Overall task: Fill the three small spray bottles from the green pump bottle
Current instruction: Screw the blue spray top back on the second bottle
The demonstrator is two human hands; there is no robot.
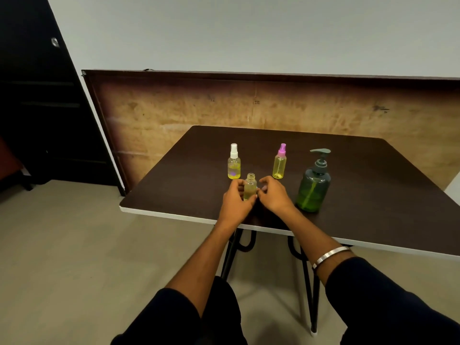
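I'm curling my left hand around the uncapped spray bottle, steadying it upright; my right hand is hovering beside it, fingers bent, contents unclear. The green pump bottle is standing right of those fingers.
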